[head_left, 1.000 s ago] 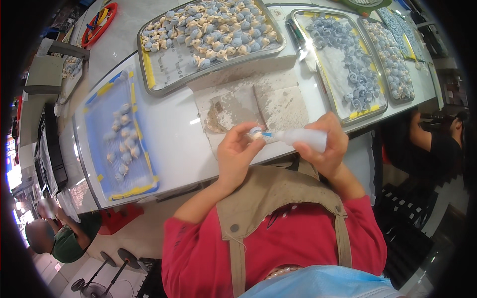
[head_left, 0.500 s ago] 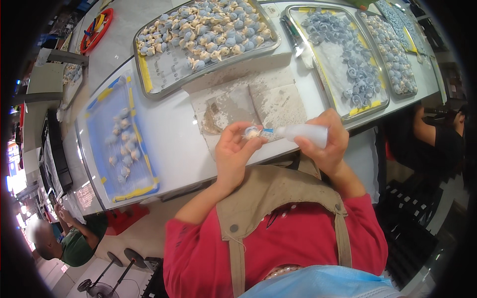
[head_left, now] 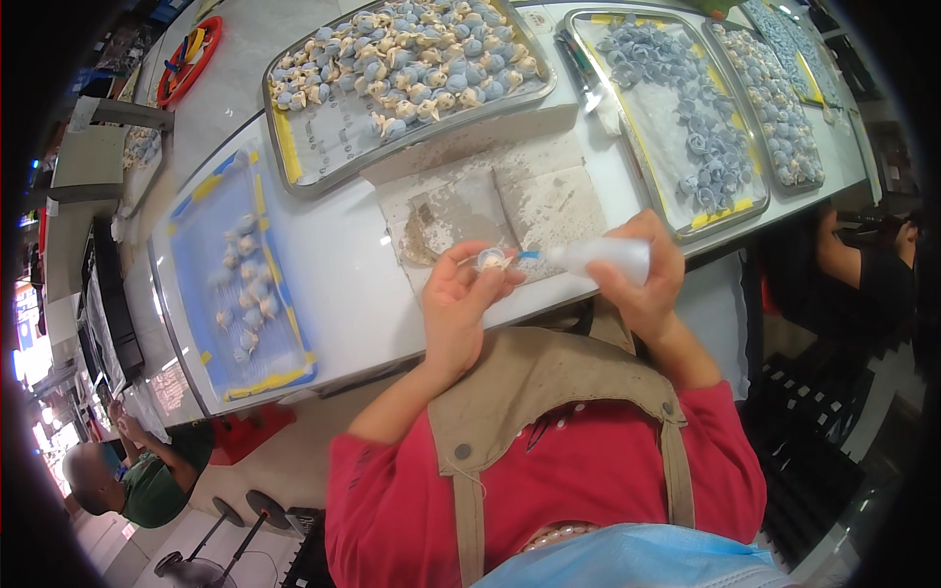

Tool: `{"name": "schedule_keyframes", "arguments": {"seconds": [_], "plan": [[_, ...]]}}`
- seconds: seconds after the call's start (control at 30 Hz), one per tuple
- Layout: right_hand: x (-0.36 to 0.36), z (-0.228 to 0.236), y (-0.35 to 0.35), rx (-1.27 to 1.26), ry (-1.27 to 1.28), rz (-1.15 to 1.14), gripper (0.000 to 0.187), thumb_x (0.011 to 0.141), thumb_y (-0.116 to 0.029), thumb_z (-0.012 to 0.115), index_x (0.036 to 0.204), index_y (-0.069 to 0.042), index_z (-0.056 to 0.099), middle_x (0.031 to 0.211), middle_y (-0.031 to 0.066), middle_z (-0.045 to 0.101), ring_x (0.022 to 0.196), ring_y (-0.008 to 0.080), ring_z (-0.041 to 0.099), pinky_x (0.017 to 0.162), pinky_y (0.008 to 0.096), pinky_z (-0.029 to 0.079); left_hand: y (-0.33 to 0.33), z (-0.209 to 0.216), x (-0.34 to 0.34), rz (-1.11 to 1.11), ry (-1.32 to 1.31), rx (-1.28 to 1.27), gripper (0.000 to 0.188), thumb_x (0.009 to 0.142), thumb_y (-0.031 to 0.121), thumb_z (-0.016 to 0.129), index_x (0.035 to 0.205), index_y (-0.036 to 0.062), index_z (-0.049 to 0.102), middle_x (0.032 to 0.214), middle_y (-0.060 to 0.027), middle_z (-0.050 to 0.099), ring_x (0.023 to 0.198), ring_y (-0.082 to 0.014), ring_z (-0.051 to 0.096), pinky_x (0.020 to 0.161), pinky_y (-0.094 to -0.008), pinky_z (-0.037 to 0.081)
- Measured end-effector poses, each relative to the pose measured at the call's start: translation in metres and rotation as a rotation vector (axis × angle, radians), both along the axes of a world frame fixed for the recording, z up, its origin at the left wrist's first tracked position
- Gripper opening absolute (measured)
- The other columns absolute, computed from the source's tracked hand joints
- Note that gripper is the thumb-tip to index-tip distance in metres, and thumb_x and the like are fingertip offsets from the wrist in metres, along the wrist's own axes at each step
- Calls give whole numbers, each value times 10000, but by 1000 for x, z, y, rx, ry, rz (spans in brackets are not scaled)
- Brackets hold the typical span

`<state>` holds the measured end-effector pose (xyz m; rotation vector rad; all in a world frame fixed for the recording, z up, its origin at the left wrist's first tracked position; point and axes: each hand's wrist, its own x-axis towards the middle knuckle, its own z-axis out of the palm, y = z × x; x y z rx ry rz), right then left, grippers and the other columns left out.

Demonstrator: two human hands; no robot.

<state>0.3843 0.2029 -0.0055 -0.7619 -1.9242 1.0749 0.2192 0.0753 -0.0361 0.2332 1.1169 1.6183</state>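
Pinched in the fingertips of my left hand [head_left: 459, 302] is a small cream and blue-grey figurine [head_left: 493, 261], held above the table's near edge. My right hand [head_left: 655, 279] is wrapped round a translucent white squeeze bottle [head_left: 622, 257], tipped on its side. Its thin blue nozzle [head_left: 527, 255] points left at the figurine, very close to it; whether they touch I cannot tell. Beneath both lies a stained, open cardboard sheet [head_left: 559, 196].
A metal tray [head_left: 323, 142] of similar figurines stands beyond the cardboard. At left is a blue tray [head_left: 206, 260] with several figurines. Grey-blue cup-like pieces fill a metal tray [head_left: 642, 127] at right, beside another full tray [head_left: 784, 137]. Other people [head_left: 162, 470] sit at both sides.
The figurine has turned slightly in my left fingers and shifted a little left. My right hand and the bottle have moved only slightly.
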Motion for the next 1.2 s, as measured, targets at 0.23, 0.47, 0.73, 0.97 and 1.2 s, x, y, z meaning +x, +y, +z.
{"name": "schedule_keyframes", "arguments": {"seconds": [0.23, 0.47, 0.73, 0.97, 1.2], "plan": [[-25, -28, 14, -443, 48, -139, 221, 793, -158, 686, 927, -44, 553, 796, 36, 585, 716, 102, 536, 642, 236, 433, -1, -3, -5, -16, 14, 121, 354, 860, 91, 607, 1170, 47, 442, 1114, -177, 581, 837, -186, 614, 730, -261, 496], [-29, -43, 33, 73, -252, -146, 208, 758, -196, 683, 889, -60, 597, 807, 75, 606, 794, 261, 537, 717, 359, 413, 0, 10, -12, -100, 21, 307, 450, 782, 150, 720, 1138, 67, 456, 1096, -182, 581, 779, -197, 612, 654, -268, 478], [43, -34, 169, 586, -634, -372, 228, 773, -69, 626, 1000, -66, 635, 987, 86, 625, 901, 267, 567, 826, 364, 435, 4, 10, -1, -142, 64, 211, 422, 794, 116, 694, 1137, 46, 460, 1104, -186, 578, 793, -196, 614, 680, -264, 492], [54, -43, 212, 568, -752, -217, 312, 741, 0, 636, 1046, -63, 622, 1029, 90, 587, 854, 265, 576, 786, 325, 464, 11, 11, 7, -173, 29, 120, 442, 827, 44, 619, 1237, 23, 454, 1157, -199, 560, 857, -195, 612, 727, -257, 497], [9, -8, 91, 31, -85, -86, 239, 735, -69, 727, 944, -26, 620, 850, 36, 614, 666, 105, 582, 619, 240, 478, 18, 7, 9, -130, 0, 56, 416, 869, 54, 575, 1265, 3, 460, 1188, -168, 558, 930, -195, 608, 807, -281, 488]]}}
